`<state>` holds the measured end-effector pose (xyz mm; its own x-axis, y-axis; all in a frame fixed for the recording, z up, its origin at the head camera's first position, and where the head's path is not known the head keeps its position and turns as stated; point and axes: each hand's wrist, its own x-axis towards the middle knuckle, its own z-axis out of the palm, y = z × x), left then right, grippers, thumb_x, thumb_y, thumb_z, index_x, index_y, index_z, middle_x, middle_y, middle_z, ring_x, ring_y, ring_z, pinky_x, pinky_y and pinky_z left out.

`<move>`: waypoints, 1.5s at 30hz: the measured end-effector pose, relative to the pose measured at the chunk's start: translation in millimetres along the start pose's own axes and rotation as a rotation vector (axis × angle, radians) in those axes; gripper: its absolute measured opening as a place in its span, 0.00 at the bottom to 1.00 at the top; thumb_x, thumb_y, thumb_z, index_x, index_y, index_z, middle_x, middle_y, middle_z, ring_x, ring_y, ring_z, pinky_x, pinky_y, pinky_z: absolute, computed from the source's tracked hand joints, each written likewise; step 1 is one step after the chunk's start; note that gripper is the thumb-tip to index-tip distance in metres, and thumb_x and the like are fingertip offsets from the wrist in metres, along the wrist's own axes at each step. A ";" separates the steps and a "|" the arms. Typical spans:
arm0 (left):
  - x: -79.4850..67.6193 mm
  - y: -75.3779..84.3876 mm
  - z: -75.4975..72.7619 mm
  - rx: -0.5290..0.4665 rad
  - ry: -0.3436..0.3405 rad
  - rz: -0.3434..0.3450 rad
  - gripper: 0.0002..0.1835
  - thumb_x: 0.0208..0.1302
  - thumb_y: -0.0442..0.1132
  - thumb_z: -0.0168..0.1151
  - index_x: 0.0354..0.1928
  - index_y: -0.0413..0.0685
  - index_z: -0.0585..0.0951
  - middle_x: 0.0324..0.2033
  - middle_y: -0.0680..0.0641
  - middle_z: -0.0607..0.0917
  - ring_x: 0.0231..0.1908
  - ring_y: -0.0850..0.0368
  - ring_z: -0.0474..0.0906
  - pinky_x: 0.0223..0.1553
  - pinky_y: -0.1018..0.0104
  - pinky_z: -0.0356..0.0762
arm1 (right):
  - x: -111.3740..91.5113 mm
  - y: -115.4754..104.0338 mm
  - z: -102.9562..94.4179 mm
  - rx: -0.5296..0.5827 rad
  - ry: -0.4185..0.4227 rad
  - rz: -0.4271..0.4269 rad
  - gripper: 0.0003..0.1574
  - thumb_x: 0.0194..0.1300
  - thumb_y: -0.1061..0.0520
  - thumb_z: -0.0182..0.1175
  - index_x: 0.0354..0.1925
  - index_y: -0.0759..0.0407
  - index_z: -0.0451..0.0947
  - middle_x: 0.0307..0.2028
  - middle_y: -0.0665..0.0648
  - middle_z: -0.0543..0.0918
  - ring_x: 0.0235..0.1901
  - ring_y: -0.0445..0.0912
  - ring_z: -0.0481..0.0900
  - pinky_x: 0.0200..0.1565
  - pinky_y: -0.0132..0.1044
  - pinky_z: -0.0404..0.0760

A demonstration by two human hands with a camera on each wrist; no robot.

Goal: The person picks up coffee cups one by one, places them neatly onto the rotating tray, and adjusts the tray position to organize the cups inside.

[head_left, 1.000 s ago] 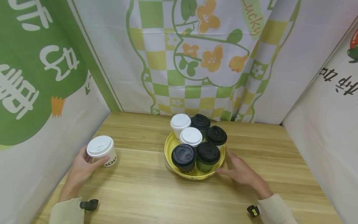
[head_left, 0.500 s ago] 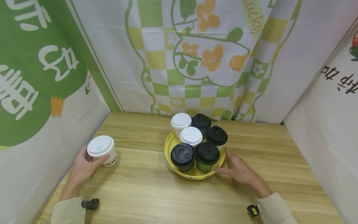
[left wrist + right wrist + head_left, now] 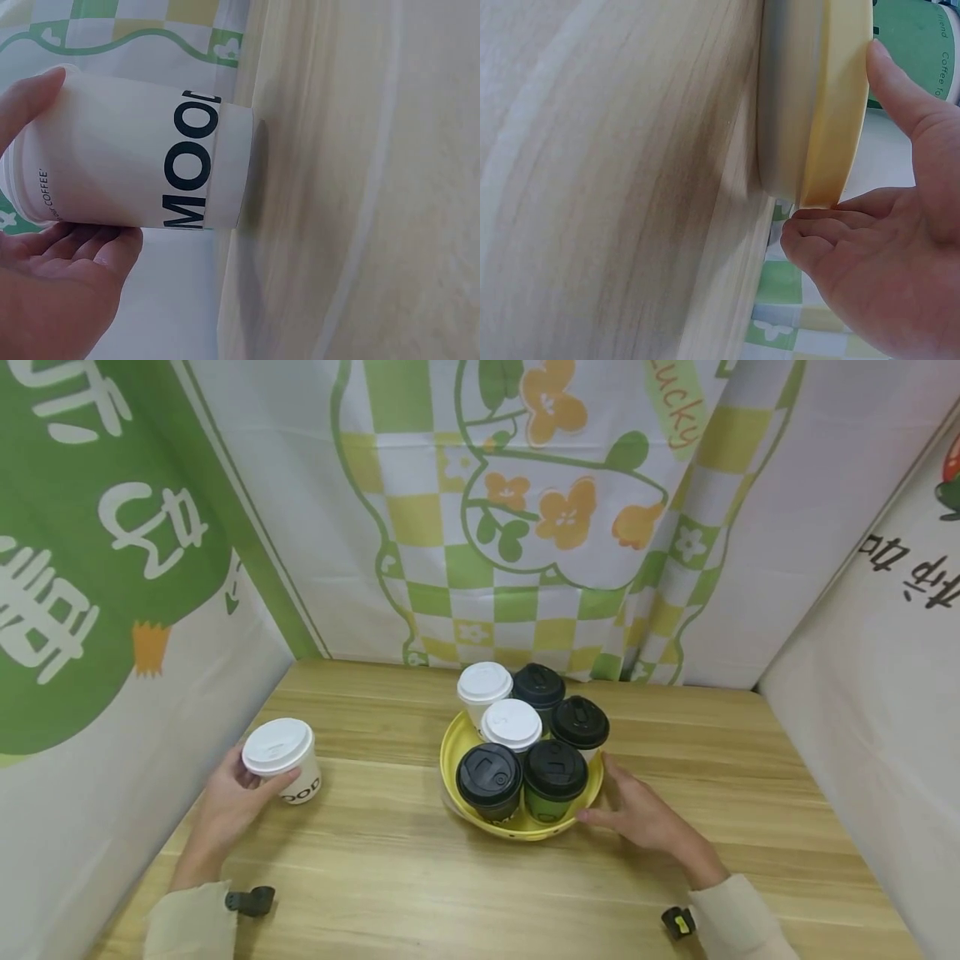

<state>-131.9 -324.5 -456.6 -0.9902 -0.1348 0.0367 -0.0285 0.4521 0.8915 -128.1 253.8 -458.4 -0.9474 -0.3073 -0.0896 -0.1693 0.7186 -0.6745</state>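
Note:
In the head view my left hand (image 3: 234, 797) grips a white paper coffee cup (image 3: 303, 778) with a white lid, at the table's left side. The left wrist view shows the cup (image 3: 127, 150) upright close to the tabletop, thumb on one side and fingers on the other; whether its base touches is hard to tell. My right hand (image 3: 643, 810) holds the right edge of a round yellow tray (image 3: 453, 752), thumb at the rim and fingers against its side. Several lidded cups stand in it, among them a white-lidded cup (image 3: 512, 723) and a green cup (image 3: 555, 781) with a black lid.
The wooden table (image 3: 420, 893) lies under everything. A patterned curtain (image 3: 540, 568) hangs along its back edge. Fabric walls close off both sides, the left wall (image 3: 247, 635) near the held cup. Black wrist straps (image 3: 251, 902) sit at both sleeves.
My left hand has shifted slightly right and up in the head view with the white cup. The right hand and the yellow tray have stayed almost in place.

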 end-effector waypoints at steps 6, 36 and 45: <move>3.4 8.3 8.9 0.002 0.008 0.026 0.47 0.69 0.47 0.73 0.80 0.40 0.58 0.75 0.37 0.69 0.74 0.59 0.69 0.60 0.92 0.67 | 0.4 1.2 1.0 -0.005 0.006 -0.011 0.74 0.67 0.34 0.71 0.83 0.73 0.40 0.81 0.77 0.49 0.81 0.72 0.49 0.79 0.68 0.51; 35.0 86.8 81.8 -0.206 -0.195 0.109 0.52 0.64 0.42 0.78 0.81 0.39 0.57 0.76 0.37 0.69 0.77 0.43 0.66 0.82 0.54 0.60 | -1.6 -1.5 0.8 0.014 0.000 0.009 0.73 0.67 0.35 0.71 0.83 0.73 0.40 0.82 0.76 0.48 0.81 0.72 0.48 0.79 0.69 0.51; 38.9 103.2 104.8 -0.256 -0.243 0.148 0.52 0.62 0.40 0.78 0.81 0.38 0.57 0.76 0.36 0.69 0.78 0.41 0.64 0.83 0.51 0.57 | -1.6 -2.4 0.5 0.018 -0.003 0.014 0.73 0.67 0.35 0.71 0.83 0.73 0.40 0.82 0.76 0.48 0.81 0.72 0.47 0.79 0.69 0.50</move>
<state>-187.6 -190.7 -410.4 -0.9856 0.1418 0.0926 0.1217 0.2124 0.9696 -126.0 252.2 -457.0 -0.9488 -0.2993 -0.1012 -0.1511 0.7113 -0.6865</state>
